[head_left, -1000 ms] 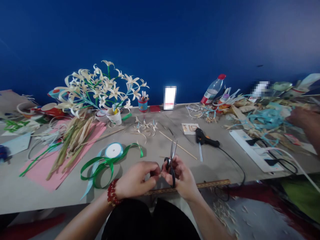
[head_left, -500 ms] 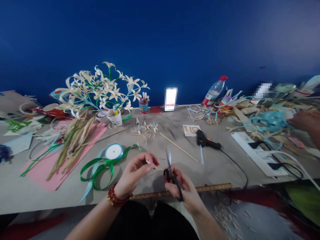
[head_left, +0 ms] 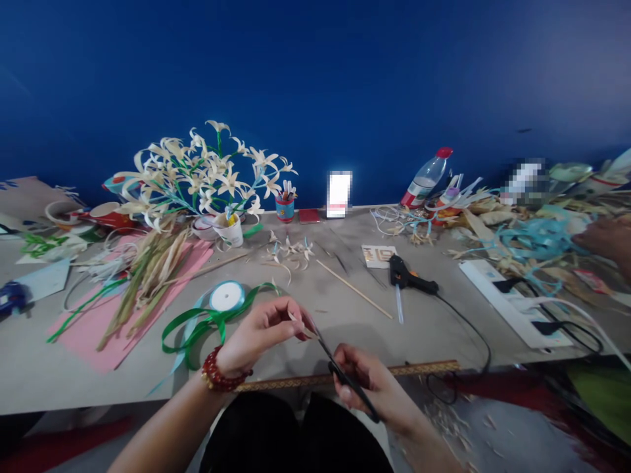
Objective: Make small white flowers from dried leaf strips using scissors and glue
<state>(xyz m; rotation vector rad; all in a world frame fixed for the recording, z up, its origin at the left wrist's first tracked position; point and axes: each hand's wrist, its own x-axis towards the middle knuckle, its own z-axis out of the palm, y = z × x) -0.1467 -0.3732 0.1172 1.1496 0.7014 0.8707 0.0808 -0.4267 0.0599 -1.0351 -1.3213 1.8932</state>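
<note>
Just above the front edge of the desk (head_left: 355, 335), near its middle, a pale strip (head_left: 309, 334) is pinched between the thumb and fingers of the left hand (head_left: 266, 328). The right hand (head_left: 371, 373) is curled around the handles of a pair of black scissors (head_left: 345, 376), whose blades point up to the strip; whether they touch it I cannot tell. A patterned band (head_left: 419, 368) runs along the desk's front edge, below both hands.

Farther in from that edge lie a thin stick (head_left: 353, 289) and, to its right, a black glue gun (head_left: 414, 278). Left of the hands, a ribbon spool (head_left: 227, 296) sits beside loops of green ribbon (head_left: 217, 320). Toward the left end, dry husks (head_left: 138, 289) lie across pink paper (head_left: 73, 335). Near the back edge, pale flowers (head_left: 228, 177) rise from a white cup (head_left: 229, 233). A power strip (head_left: 486, 289) lies on the desk's right part; beyond it is another person's hand (head_left: 604, 236).
</note>
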